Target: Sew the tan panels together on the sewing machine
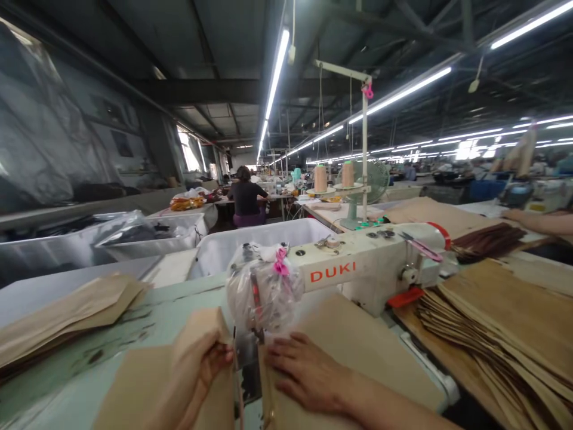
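Observation:
A white sewing machine (331, 272) marked DUKI stands before me, its head wrapped in a clear plastic bag (237, 292) with a pink ribbon (281, 261). To the left of the needle area, my left hand (201, 370) pinches the edge of a tan fabric piece (134, 382) between thumb and fingers. My right hand (308, 370) lies flat, fingers stretched, on another tan fabric panel (358, 340) that passes under the machine arm. A narrow dark gap separates the two fabric edges. The needle tip itself is hard to make out.
Stacked tan pieces (505, 322) lie on the right, and more tan pieces (67, 310) on the left. Pink-handled snips (423, 248) rest on the machine. Behind stand a white bin (215, 245), thread cones (320, 179) and a fan (376, 179). A seated person (247, 200) is farther back.

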Motion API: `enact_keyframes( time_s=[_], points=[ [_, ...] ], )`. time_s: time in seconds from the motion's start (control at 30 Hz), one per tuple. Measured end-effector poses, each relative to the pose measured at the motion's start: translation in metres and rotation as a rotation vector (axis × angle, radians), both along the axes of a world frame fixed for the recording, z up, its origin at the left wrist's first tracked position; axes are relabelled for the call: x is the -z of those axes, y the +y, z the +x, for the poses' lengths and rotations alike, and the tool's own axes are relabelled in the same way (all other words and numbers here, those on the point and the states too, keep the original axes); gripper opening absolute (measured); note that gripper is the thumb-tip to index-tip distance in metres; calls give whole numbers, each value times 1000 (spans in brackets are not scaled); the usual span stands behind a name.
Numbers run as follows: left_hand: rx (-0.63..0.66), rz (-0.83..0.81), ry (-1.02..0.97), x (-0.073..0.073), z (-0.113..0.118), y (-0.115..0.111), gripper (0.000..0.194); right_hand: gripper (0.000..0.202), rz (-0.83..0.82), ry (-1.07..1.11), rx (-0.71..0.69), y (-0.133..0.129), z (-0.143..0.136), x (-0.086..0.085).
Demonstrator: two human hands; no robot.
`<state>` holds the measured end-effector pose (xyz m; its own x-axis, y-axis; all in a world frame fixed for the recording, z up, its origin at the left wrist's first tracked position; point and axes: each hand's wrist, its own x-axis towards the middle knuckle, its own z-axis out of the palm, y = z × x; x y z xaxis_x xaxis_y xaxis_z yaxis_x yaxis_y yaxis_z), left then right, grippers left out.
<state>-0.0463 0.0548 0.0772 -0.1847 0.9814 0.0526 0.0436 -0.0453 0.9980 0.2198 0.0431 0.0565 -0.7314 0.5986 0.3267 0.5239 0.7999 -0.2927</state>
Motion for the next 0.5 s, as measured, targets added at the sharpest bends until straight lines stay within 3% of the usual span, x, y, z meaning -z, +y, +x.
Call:
enact_keyframes(
  time_s=[0.1, 0.27, 0.43, 0.5],
  points=[
    [148, 58, 78, -3, 15, 18, 36, 47, -117, 50, -31, -1, 5, -1],
    [229, 124, 282, -7, 5, 22, 35, 53, -201, 46, -25, -8, 0, -4],
    [160, 121, 395, 24, 10, 9, 54, 59, -227, 45, -41, -11, 2, -9],
    [169, 137, 423, 36, 19, -5, 53, 60, -213, 45, -52, -14, 3, -9]
  ],
)
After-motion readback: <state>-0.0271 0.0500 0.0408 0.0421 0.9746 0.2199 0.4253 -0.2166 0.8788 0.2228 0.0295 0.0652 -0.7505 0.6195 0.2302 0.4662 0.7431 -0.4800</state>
